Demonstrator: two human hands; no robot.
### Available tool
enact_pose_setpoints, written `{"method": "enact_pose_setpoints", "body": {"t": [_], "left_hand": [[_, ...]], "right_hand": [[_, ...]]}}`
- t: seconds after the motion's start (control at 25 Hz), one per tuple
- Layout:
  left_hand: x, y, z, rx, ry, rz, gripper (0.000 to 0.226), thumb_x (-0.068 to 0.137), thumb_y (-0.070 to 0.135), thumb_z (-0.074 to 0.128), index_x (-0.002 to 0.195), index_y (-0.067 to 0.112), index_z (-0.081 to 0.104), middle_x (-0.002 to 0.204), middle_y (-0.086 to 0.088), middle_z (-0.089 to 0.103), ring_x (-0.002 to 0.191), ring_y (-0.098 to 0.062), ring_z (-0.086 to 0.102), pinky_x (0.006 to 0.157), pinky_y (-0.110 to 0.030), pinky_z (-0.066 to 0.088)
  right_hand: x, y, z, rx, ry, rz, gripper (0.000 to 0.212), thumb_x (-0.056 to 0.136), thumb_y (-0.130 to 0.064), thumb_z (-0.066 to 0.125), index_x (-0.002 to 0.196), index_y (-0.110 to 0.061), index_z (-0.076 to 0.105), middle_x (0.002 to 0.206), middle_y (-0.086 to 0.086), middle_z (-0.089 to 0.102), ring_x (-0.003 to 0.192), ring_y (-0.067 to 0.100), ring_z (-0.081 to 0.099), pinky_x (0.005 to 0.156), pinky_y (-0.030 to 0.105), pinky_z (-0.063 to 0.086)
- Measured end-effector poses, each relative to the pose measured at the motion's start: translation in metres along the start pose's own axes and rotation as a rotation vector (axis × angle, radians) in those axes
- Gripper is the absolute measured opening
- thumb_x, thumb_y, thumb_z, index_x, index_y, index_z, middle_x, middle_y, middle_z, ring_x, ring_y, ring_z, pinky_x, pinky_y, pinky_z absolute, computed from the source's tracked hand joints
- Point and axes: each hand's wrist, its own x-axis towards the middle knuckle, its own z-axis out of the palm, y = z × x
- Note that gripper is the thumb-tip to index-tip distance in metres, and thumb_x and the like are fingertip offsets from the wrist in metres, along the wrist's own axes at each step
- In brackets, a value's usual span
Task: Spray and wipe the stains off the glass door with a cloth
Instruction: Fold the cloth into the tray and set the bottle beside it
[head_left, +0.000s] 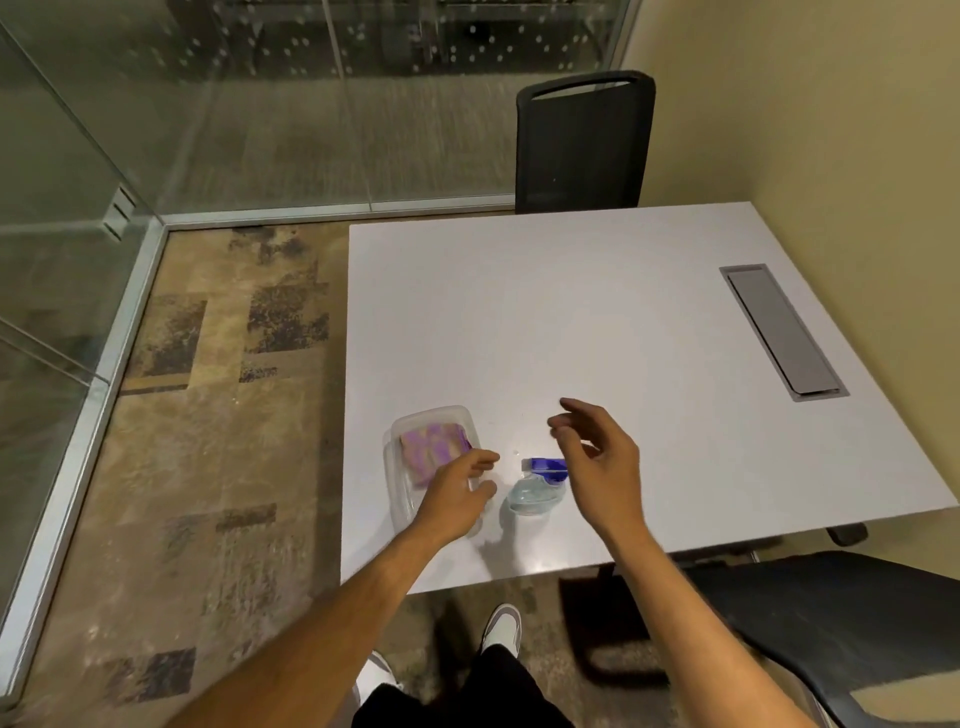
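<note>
nothing's picked up yet. the left hand (457, 493) hovers over the clear plastic container (410, 431) with fingers loosely spread and holding nothing, right above the purple-and-tan cloth (431, 444) folded inside it. the right hand (597, 457) hangs above the spray bottle (535, 486), fingers relaxed and apart, nothing in it either. the bottle has a blue head and a clear body and sits on the white table (597, 312) just beside the container.

what could go wrong imo: the bottle is small and light-looking, so a sloppy grab could knock it over or skid it toward the near edge. pulling the cloth out one-handed could drag the container along, since nothing pins it down. also the glass door (62, 208) is off to the left, well apart from the table, so a trigger squeeze on the way over would wet the carpet.

count: one cloth, one container, one spray bottle, one table, two black chairs, two hands.
</note>
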Motion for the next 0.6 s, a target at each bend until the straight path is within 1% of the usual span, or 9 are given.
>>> {"method": "enact_pose_setpoints", "body": {"t": [0.12,0.16,0.24,0.32,0.4,0.44,0.56,0.6], "left_hand": [[0.006,-0.008,0.013,0.06,-0.045,-0.003,0.048,0.095,0.012,0.068,0.138,0.029,0.057,0.138,0.008,0.059,0.129,-0.013,0.053,0.11,-0.029,0.044],[0.01,-0.011,0.019,0.086,-0.067,-0.011,0.052,0.094,0.015,0.069,0.142,0.031,0.053,0.142,0.008,0.057,0.131,-0.013,0.051,0.111,-0.03,0.043],[0.02,-0.015,0.03,0.136,-0.106,-0.019,0.06,0.093,0.021,0.07,0.147,0.034,0.047,0.148,0.009,0.052,0.135,-0.015,0.049,0.112,-0.033,0.043],[0.029,-0.019,0.041,0.148,-0.139,-0.029,0.067,0.09,0.026,0.074,0.149,0.034,0.044,0.152,0.008,0.049,0.137,-0.018,0.048,0.113,-0.038,0.044],[0.037,-0.02,0.052,0.125,-0.164,-0.028,0.074,0.086,0.027,0.079,0.151,0.032,0.043,0.155,0.006,0.048,0.138,-0.02,0.048,0.113,-0.042,0.046],[0.04,-0.02,0.057,0.112,-0.175,-0.027,0.077,0.085,0.025,0.081,0.151,0.03,0.044,0.155,0.005,0.048,0.137,-0.02,0.049,0.113,-0.041,0.046],[0.052,-0.022,0.07,0.068,-0.188,-0.021,0.081,0.081,0.02,0.085,0.151,0.029,0.046,0.151,0.003,0.053,0.133,-0.019,0.055,0.108,-0.029,0.045],[0.055,-0.023,0.073,0.038,-0.19,-0.021,0.081,0.079,0.02,0.086,0.15,0.029,0.048,0.148,0.003,0.056,0.13,-0.018,0.057,0.108,-0.03,0.047]], "right_hand": [[0.002,0.027,-0.019,-0.016,0.045,0.071,0.029,0.096,-0.009,0.062,0.118,-0.026,0.068,0.116,-0.008,0.072,0.111,0.007,0.066,0.105,0.04,0.053],[0.004,0.037,-0.023,-0.028,0.037,0.097,0.027,0.096,-0.012,0.062,0.119,-0.027,0.067,0.119,-0.009,0.072,0.114,0.007,0.065,0.108,0.043,0.05],[0.004,0.055,-0.025,-0.059,-0.023,0.146,0.027,0.098,-0.016,0.062,0.121,-0.029,0.066,0.122,-0.011,0.07,0.118,0.004,0.062,0.113,0.044,0.045],[0.004,0.069,-0.023,-0.088,-0.112,0.172,0.028,0.098,-0.019,0.063,0.123,-0.031,0.065,0.125,-0.014,0.068,0.12,0.001,0.06,0.114,0.042,0.043],[0.005,0.08,-0.019,-0.098,-0.171,0.187,0.03,0.097,-0.023,0.065,0.126,-0.032,0.064,0.127,-0.016,0.067,0.121,0.002,0.059,0.112,0.041,0.045],[0.006,0.084,-0.018,-0.095,-0.182,0.191,0.03,0.097,-0.023,0.065,0.126,-0.032,0.065,0.127,-0.016,0.067,0.121,0.004,0.06,0.111,0.042,0.046],[0.01,0.096,-0.017,-0.065,-0.182,0.218,0.028,0.096,-0.021,0.066,0.123,-0.029,0.068,0.124,-0.012,0.069,0.118,0.008,0.063,0.108,0.042,0.05],[0.011,0.099,-0.017,-0.046,-0.182,0.226,0.028,0.096,-0.019,0.066,0.123,-0.027,0.068,0.124,-0.01,0.07,0.117,0.008,0.063,0.107,0.041,0.051]]}}
